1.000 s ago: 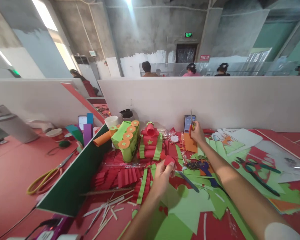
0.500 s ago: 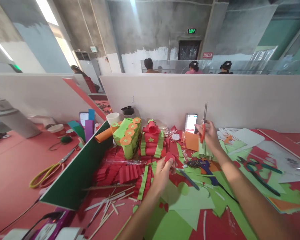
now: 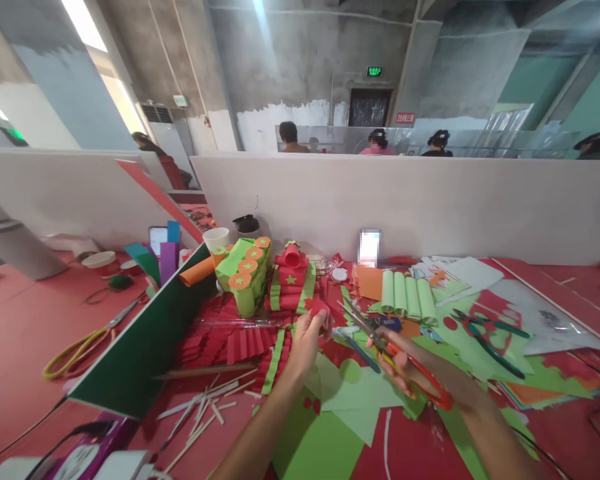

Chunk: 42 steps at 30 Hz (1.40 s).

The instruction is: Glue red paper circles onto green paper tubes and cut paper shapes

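From my remote post I watch the left hand (image 3: 307,337) clamped on a small red paper piece (image 3: 321,309), just off the front right of the star-marked red model (image 3: 291,280). The right hand (image 3: 413,348), farther right of the model, grips scissors (image 3: 363,324), blades slightly parted. Green paper rolls (image 3: 400,295) lie right of the model.

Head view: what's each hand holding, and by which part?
Right hand: scissors, by the handles. Left hand: small piece of red paper, pinched at its near side; exact grip partly hidden.
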{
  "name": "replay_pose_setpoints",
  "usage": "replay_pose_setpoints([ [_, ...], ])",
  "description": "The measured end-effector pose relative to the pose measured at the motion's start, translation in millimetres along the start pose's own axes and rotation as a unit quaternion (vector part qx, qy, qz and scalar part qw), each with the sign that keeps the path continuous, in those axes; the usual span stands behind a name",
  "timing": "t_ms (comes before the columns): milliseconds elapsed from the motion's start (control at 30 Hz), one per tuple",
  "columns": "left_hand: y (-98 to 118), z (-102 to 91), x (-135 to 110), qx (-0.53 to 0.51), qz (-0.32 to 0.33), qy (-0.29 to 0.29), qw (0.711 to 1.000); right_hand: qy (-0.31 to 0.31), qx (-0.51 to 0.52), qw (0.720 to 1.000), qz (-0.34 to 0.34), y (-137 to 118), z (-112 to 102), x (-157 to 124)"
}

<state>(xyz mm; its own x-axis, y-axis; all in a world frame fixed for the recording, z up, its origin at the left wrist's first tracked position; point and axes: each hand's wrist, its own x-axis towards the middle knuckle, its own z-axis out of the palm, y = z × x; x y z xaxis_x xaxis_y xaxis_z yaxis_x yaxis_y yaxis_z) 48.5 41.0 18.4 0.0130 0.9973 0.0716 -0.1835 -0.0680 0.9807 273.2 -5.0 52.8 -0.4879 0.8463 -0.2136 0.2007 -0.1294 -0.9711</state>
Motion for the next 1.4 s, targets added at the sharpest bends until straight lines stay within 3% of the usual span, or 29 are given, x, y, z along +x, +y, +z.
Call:
replay_pose_setpoints([
  [267,1,1.9,1,-0.004,-0.019,-0.048,0.999,-0.055,0.017,0.998,0.003,6,10,4],
  [567,-9,0.3,3,-0.014,-0.015,-0.077,0.997,-0.057,0.035,0.998,-0.020,18,14,8],
  [800,-2,-1.0,4,-0.072,-0.021,-0.029,0.997,-0.081,0.048,0.995,-0.032,6,7,-8],
  [967,2,-1.4,3,-0.053,-0.022,-0.040,0.998,-0.058,0.033,0.997,-0.024,5,9,-6],
  [1133,2,-2.6,2,0.012,-0.008,-0.068,0.998,-0.033,0.006,0.999,-0.012,21,15,6],
  [1400,12,-2.9,-1,0.069,-0.005,-0.130,0.989,-0.011,0.016,0.999,-0.042,34,23,17],
])
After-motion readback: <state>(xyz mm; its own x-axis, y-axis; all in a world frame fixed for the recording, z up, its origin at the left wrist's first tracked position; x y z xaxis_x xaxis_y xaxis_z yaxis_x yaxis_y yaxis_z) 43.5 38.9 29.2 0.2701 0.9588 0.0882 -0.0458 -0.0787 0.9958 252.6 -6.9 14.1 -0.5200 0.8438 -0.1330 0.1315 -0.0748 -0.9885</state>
